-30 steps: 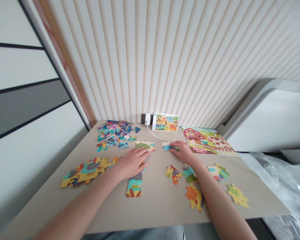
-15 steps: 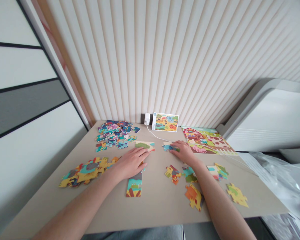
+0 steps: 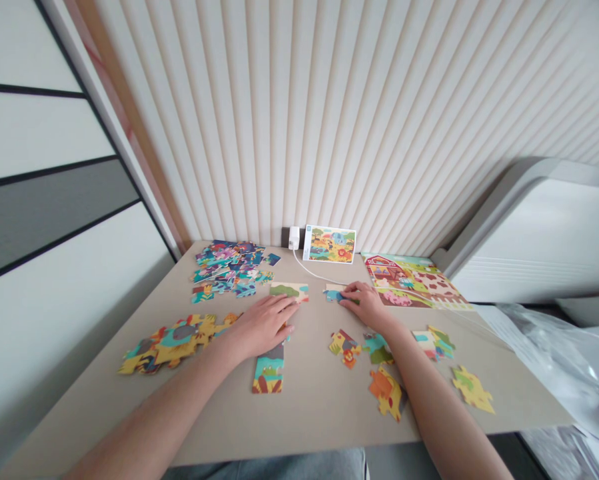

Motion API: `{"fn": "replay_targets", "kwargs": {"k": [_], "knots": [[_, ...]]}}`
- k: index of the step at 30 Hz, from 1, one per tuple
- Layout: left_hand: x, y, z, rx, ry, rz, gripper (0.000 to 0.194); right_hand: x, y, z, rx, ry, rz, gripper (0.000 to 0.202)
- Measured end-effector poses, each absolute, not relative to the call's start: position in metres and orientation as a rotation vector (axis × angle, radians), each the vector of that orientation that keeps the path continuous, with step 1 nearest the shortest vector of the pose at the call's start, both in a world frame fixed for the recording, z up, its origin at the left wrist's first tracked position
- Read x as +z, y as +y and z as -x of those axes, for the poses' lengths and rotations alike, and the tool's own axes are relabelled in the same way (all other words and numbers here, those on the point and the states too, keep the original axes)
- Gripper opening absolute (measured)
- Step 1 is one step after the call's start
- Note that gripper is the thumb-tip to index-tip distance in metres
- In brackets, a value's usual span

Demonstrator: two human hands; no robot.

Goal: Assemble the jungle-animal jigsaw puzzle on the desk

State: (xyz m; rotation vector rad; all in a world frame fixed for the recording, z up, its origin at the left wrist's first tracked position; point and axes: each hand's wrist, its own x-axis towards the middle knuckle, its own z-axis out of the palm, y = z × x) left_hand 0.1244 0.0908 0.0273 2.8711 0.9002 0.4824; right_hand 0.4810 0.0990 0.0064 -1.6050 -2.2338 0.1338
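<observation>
My left hand (image 3: 266, 325) lies palm down with its fingers apart over joined puzzle pieces. The green-bush strip (image 3: 290, 291) shows beyond its fingertips, and the frog strip (image 3: 268, 373) runs below the palm toward me. My right hand (image 3: 363, 301) has its fingertips on a blue puzzle piece (image 3: 332, 293), which is partly covered by them. Between the two hands is a gap of bare table. Nearer me are a lion piece (image 3: 346, 348), a green and teal piece (image 3: 378, 348) and an orange and yellow piece (image 3: 386, 392), close to my right forearm.
A picture card (image 3: 330, 245) leans at the back beside a white charger (image 3: 294, 238) with its cable. Dark puzzle pieces (image 3: 234, 263) are heaped back left, yellow pieces (image 3: 172, 343) front left. A farm puzzle (image 3: 414, 281) lies back right, with a yellow-green piece (image 3: 473, 389) nearer the right edge.
My right hand has shifted very slightly at the blue piece, uncovering a little less of its right part. My left hand looks unmoved.
</observation>
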Motion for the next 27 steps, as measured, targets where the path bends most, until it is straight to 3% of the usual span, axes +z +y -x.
{"fn": "replay_targets", "kwargs": {"k": [15,22,27], "knots": [[0.026,0.092,-0.124,0.444,0.917,-2.896,0.048,0.02,0.085,-0.476,0.046,-2.244,1.517,0.021],[0.025,0.091,-0.124,0.473,0.916,-2.888,0.049,0.029,0.088,-0.498,-0.026,-1.967,1.54,0.044],[0.027,0.09,-0.124,0.466,0.915,-2.88,0.049,0.018,0.089,-0.495,0.102,-2.119,1.454,0.033]]}}
